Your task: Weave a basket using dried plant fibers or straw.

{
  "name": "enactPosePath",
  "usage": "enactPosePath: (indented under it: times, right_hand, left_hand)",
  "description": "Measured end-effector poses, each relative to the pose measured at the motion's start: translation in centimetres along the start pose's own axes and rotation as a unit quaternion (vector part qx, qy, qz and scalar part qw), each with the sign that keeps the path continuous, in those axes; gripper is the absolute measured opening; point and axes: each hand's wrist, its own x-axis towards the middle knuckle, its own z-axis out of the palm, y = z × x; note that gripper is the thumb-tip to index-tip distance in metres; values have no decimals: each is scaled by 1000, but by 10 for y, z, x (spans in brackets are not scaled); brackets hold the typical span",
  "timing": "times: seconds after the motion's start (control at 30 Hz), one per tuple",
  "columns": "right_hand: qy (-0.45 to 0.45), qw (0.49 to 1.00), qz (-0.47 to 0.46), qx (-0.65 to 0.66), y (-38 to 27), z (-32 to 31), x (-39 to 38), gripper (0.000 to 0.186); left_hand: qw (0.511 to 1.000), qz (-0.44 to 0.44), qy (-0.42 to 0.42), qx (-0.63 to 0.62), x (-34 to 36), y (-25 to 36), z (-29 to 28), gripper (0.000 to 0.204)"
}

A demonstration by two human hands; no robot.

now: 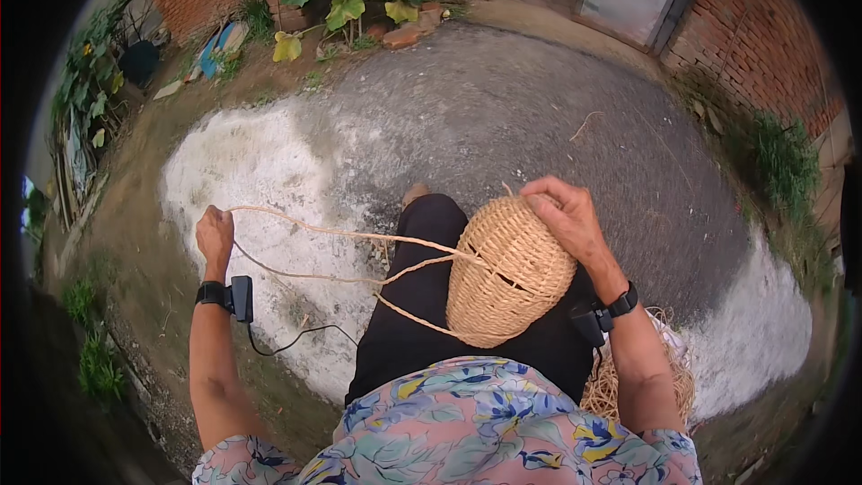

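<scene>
Woven basket (510,274): egg-shaped, tan straw, tightly coiled, with a narrow slit in its near side. It rests on the person's lap, right of centre. Right hand (566,220) is closed over its far top. Left hand (215,233), held out to the left, is clenched on straw cords (346,256) running taut to the basket. Loose straw bundle (611,386) lies near right.

A floral short-sleeved top (449,431), black trousers (431,305), and a black wrist strap with a cabled device (241,298) on each arm.
</scene>
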Motion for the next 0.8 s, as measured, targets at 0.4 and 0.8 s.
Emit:
enactPosePath:
  times: [0.4, 0.8]
  right_hand:
    - [-19, 966, 15, -258, -36, 4, 19, 26]
    - [68, 975, -6, -209, -18, 19, 15, 22]
  left_hand:
    - [737, 82, -461, -488, -118, 225, -84, 26]
    - [686, 180, -511, -485, -115, 283, -71, 39]
